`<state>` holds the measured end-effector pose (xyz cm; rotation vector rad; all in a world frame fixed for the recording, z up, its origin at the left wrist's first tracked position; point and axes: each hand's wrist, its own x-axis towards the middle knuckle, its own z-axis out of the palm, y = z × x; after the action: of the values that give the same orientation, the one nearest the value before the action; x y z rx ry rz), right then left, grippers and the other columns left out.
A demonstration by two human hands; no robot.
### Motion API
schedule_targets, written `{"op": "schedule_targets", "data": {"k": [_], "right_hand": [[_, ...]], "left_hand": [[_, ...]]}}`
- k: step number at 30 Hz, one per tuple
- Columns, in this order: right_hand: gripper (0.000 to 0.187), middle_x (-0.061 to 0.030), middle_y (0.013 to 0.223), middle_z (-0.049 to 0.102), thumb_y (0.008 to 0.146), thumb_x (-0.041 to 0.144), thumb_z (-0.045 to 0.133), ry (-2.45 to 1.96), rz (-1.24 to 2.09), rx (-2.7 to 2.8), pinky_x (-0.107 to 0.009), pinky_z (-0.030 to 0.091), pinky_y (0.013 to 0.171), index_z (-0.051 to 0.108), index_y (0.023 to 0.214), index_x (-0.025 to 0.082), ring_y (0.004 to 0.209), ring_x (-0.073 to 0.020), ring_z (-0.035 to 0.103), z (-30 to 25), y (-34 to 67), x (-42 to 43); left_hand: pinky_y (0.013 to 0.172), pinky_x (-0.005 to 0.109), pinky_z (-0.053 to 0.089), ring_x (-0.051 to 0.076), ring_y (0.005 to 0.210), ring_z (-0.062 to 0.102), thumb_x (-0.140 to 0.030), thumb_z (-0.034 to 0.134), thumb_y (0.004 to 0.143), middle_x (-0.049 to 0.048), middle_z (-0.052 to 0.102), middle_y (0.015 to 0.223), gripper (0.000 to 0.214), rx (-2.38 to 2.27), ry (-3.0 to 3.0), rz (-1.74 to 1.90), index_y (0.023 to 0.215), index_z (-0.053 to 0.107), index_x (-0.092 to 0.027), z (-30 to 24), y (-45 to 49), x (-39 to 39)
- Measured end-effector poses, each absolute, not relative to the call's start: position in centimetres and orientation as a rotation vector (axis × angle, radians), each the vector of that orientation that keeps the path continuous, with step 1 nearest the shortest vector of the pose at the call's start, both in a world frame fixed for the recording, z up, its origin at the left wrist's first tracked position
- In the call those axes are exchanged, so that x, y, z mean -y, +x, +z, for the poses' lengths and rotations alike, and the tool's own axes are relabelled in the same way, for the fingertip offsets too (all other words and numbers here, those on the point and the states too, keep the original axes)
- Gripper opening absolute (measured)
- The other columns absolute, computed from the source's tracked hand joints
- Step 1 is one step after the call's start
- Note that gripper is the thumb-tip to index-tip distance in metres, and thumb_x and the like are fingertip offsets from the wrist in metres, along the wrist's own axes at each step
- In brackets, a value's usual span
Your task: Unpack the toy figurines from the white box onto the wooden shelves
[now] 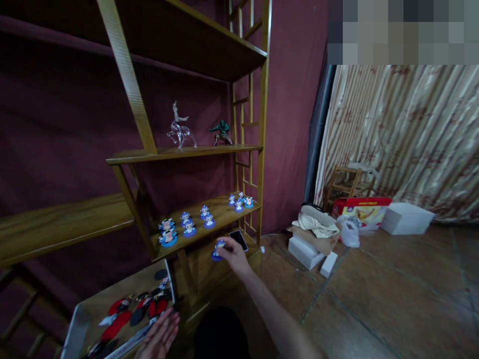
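Observation:
My right hand [235, 257] pinches a small blue-and-white figurine [217, 250] on a round blue base, held in front of and just below the shelf board. Similar figurines stand upright on that wooden shelf [220, 212]: several in a left group, such as one figurine [189, 228], and several by the right post, such as another figurine [238, 205]. Low at the left, my left hand [159, 335] is open, palm up with fingers stretched, at the near edge of a white box [77, 324]. Inside the box lie red and black pieces [117, 325], partly hidden.
A clear deer ornament [181, 132] and a dark green figure [221, 133] stand one shelf higher. Behind my right hand, a phone [239, 240] lies on the lowest board. On the floor at right are white boxes [406, 218], a red carton [361, 209] and a plastic bag [350, 233].

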<state>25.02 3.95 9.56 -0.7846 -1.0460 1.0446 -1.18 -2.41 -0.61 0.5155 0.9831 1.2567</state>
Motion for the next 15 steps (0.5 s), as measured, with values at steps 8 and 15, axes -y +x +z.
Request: {"op": "schedule_targets", "data": {"k": [8,15], "right_hand": [[0.038,-0.0009,0.08,0.062,0.065,0.027,0.065,-0.864,0.746,1.186,-0.026,0.046,0.07,0.062,0.101,0.018,0.072,-0.0124,0.056,16.6,29.7,-13.0],[0.035,-0.0027,0.099,0.064,0.071,0.02,0.059,-1.215,0.43,1.47,-0.033,0.044,0.086,0.059,0.106,0.022,0.088,-0.0158,0.058,14.8,31.1,-16.9]], "left_hand": [[0.094,0.038,0.044,0.03,0.118,0.046,-0.01,0.068,0.052,0.0076,0.063,0.115,0.044,-0.978,0.513,1.235,0.094,0.068,-0.023,-1.7,-1.8,1.6],[0.096,0.043,0.041,0.031,0.118,0.045,-0.012,0.067,0.055,0.0098,0.063,0.114,0.043,-1.014,0.501,1.24,0.098,0.066,-0.019,-0.5,-1.8,2.0]]}}
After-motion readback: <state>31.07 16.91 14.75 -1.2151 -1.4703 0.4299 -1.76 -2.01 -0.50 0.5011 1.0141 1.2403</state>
